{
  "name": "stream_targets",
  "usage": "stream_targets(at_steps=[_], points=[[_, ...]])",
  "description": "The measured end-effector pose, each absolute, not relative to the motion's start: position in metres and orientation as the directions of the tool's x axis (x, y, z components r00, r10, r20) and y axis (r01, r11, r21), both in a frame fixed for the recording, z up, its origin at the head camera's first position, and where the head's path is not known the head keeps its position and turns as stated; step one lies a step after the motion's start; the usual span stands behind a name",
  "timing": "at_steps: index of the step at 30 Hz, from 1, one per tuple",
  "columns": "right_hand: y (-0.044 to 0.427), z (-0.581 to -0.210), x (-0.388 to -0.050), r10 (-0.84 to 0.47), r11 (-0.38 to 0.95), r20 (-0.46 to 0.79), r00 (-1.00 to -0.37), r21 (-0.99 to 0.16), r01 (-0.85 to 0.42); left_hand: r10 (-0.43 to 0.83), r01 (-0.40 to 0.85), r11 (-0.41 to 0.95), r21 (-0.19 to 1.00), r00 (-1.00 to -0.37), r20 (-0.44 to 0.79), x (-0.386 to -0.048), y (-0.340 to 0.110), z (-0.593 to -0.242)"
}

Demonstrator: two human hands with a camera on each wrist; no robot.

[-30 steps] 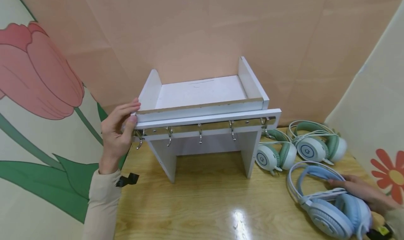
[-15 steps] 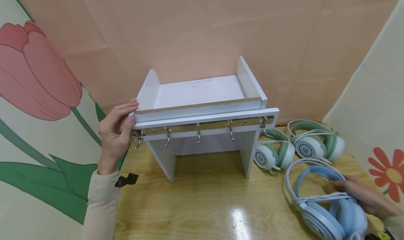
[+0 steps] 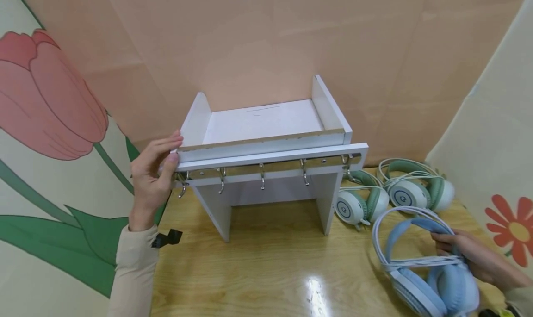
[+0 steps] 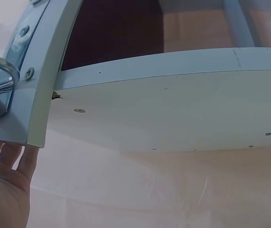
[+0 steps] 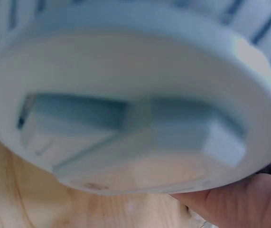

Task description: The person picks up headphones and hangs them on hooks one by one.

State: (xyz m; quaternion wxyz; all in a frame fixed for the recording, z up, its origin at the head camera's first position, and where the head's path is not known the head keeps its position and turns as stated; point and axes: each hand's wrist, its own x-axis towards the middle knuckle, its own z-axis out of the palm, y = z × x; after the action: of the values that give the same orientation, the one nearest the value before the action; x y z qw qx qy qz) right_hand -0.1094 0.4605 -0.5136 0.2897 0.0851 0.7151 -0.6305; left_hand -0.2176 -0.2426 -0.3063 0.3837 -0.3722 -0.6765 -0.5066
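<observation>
Pale-blue padded headphones (image 3: 454,287) had shifted slightly leftward over the wood-grained worktop (image 3: 250,280), gripped by the right hand (image 3: 476,257), their bulk left of its fingers and their long axis slanting from far band (image 3: 429,223) to near earcups. Fingers of the left hand (image 3: 151,180) clasped a white board rack (image 3: 250,149), its metal hooks (image 3: 263,183) and open-topped tray (image 3: 266,121) extending rightward from them.

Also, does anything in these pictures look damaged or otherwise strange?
Slightly: the white shelf has a brown, bare-looking front edge where the rest is white, and thin dark marks inside. I see no spill.
</observation>
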Motion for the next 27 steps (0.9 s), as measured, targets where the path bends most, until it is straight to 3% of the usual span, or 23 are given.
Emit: stream_targets(at_steps=[11, 18, 27], points=[[0.449, -0.504, -0.106, -0.391, -0.006, -0.412, -0.823, -0.893, 0.45, 0.12, 0.886, 0.215, 0.411, -0.441, 0.889, -0.215, -0.244, -0.306], [0.436, -0.491, -0.1, -0.338, -0.036, -0.34, -0.878, -0.927, 0.373, 0.119, 0.886, 0.223, 0.407, -0.439, 0.891, -0.213, -0.245, -0.306], [0.418, -0.475, -0.096, -0.306, -0.225, -0.15, -0.94, -0.948, 0.225, 0.116, 0.883, 0.23, 0.409, -0.442, 0.89, -0.216, -0.243, -0.305]])
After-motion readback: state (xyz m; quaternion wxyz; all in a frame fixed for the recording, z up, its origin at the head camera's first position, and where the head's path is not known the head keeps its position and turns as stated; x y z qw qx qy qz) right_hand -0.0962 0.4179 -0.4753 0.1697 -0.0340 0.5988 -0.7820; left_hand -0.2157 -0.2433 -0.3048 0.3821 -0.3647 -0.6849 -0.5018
